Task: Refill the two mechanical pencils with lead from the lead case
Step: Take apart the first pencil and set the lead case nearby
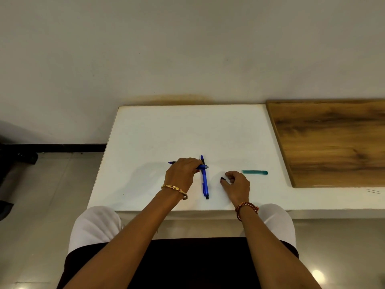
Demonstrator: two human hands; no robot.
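Note:
My left hand [183,173] grips a blue mechanical pencil [203,167] that lies crosswise, its dark tip poking out to the left and its white eraser end to the right. A second blue mechanical pencil [205,182] lies lengthwise on the white table [187,130], passing under the first one. My right hand [237,184] pinches a small black cap [223,178] just above the tabletop. The teal lead case [255,172] lies flat on the table to the right of my right hand, apart from it.
A wooden board [329,142] covers the table's right part. The wall rises right behind the table. Floor lies to the left, with dark objects [18,159] near the skirting.

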